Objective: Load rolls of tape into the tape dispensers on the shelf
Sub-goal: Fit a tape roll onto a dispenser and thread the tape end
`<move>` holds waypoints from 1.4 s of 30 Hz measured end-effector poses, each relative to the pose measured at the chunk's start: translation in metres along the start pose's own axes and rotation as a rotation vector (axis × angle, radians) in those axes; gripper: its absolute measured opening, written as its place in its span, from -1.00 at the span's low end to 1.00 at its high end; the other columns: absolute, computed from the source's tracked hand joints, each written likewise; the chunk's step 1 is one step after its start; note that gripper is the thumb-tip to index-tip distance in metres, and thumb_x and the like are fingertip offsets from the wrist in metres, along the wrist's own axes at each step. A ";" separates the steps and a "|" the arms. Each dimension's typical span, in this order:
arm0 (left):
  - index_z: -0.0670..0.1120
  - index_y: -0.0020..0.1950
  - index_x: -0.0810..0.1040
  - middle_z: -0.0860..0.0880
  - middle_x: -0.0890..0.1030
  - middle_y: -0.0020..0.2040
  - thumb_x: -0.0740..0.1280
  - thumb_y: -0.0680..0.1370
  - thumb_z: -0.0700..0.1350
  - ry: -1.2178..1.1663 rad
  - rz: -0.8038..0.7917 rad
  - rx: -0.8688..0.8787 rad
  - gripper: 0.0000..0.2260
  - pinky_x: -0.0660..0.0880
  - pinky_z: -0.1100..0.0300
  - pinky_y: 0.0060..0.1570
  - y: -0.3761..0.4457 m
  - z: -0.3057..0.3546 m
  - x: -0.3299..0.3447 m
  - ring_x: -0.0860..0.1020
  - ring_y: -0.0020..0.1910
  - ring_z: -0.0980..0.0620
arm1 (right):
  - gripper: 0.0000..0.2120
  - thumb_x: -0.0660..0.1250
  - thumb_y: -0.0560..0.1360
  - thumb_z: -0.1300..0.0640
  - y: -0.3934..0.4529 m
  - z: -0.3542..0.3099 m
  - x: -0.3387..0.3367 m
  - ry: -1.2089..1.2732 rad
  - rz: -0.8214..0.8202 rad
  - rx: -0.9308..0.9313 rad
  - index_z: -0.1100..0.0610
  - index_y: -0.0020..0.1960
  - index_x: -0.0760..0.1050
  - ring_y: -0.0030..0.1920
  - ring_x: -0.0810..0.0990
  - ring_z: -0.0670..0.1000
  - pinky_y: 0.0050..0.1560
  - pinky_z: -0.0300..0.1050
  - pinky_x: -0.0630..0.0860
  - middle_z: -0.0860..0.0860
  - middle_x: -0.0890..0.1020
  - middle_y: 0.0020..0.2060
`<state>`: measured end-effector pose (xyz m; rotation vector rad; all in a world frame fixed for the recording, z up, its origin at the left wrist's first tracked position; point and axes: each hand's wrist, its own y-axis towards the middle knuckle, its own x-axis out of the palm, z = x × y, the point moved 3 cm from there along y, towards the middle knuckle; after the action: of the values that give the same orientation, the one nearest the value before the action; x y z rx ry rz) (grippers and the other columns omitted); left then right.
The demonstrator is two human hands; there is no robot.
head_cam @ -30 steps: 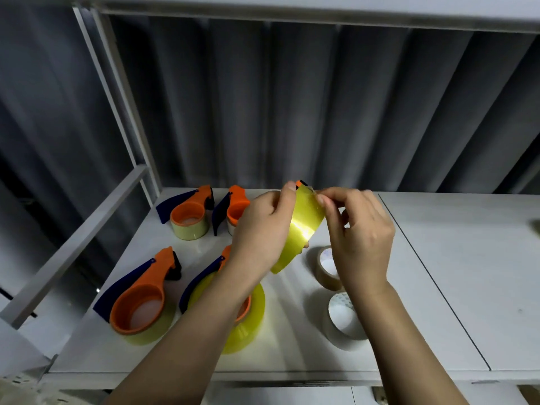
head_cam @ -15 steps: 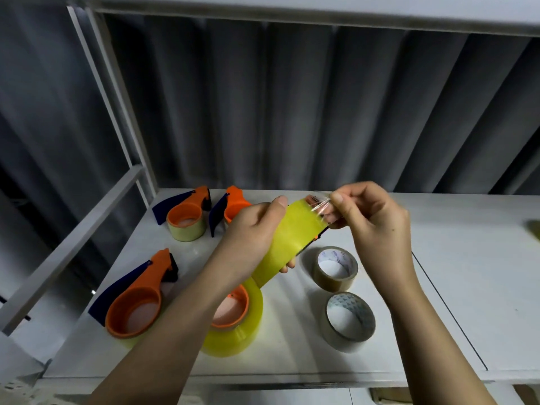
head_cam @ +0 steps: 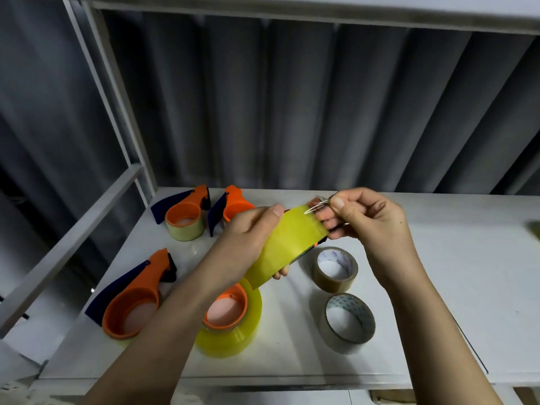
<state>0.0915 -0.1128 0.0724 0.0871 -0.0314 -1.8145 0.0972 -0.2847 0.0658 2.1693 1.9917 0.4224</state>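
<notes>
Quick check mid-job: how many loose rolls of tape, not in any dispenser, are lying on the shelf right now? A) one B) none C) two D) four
C: two loose rolls lie flat on the shelf to the right of the dispensers, a brown roll and a paler roll just in front of it.

A second ago your right hand (head_cam: 371, 226) was pinching at the top edge of the yellow tape roll (head_cam: 287, 245) held upright in your left hand (head_cam: 248, 244). Now you have tilted the roll flatter and peeled the clear tape end (head_cam: 317, 204) off its surface, pulling it rightward.
</notes>
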 end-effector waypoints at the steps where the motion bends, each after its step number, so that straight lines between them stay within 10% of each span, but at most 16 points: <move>1: -0.13 -0.34 0.38 0.04 0.43 -0.64 0.14 0.63 -0.10 -0.006 -0.007 0.006 -0.67 0.35 0.41 -0.59 0.000 -0.001 0.000 0.43 -0.63 0.18 | -0.91 0.28 0.52 0.34 0.000 0.001 0.000 0.020 -0.012 0.018 0.20 -0.10 0.52 -0.40 0.59 -0.09 -0.37 -0.27 0.54 0.02 0.67 -0.39; 18: -0.40 -0.07 0.41 -0.21 0.53 -0.45 0.33 0.41 0.08 -0.112 -0.134 -0.030 -0.50 0.46 0.16 -0.45 0.010 -0.046 0.004 0.48 -0.54 -0.07 | -0.81 0.24 0.53 0.20 0.018 0.019 -0.014 -0.123 -0.346 0.242 0.15 -0.03 0.63 -0.25 0.61 -0.09 -0.29 -0.27 0.55 0.03 0.71 -0.16; 23: -0.31 -0.03 0.49 -0.21 0.56 -0.41 0.29 0.55 -0.03 -0.120 -0.064 -0.090 -0.69 0.49 0.19 -0.47 0.007 -0.063 0.010 0.51 -0.51 -0.06 | -0.58 0.20 0.46 -0.12 0.016 0.025 -0.008 -0.073 -0.280 0.406 0.20 -0.03 0.62 -0.28 0.59 -0.06 -0.31 -0.26 0.52 0.06 0.70 -0.14; 26: -0.26 -0.05 0.51 -0.21 0.57 -0.41 0.28 0.58 -0.08 -0.114 -0.033 -0.092 -0.78 0.47 0.22 -0.47 0.006 -0.072 0.014 0.52 -0.52 -0.02 | -0.94 0.38 0.50 0.19 0.012 0.027 0.000 -0.281 -0.194 0.279 0.19 -0.10 0.59 -0.34 0.52 -0.05 -0.38 -0.30 0.46 0.07 0.61 -0.24; 29: -0.27 -0.02 0.52 -0.21 0.57 -0.39 0.27 0.59 -0.11 -0.115 0.003 -0.093 -0.79 0.50 0.20 -0.43 0.007 -0.077 0.017 0.55 -0.50 -0.02 | -0.82 0.39 0.47 0.37 0.009 0.033 0.009 -0.274 -0.125 0.166 0.10 -0.09 0.52 -0.38 0.48 -0.11 -0.43 -0.31 0.42 0.03 0.55 -0.27; 42: -0.26 0.00 0.52 -0.20 0.60 -0.38 0.29 0.58 -0.10 -0.091 0.044 -0.050 -0.80 0.52 0.16 -0.38 0.008 -0.078 0.019 0.57 -0.45 -0.05 | -0.89 0.52 0.38 0.23 0.000 0.046 0.002 -0.320 0.101 0.150 0.08 -0.22 0.62 -0.44 0.38 -0.20 -0.34 -0.39 0.33 -0.08 0.39 -0.43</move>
<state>0.1004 -0.1314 -0.0060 -0.0315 -0.0526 -1.7730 0.1123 -0.2794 0.0224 2.2608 1.7946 -0.0644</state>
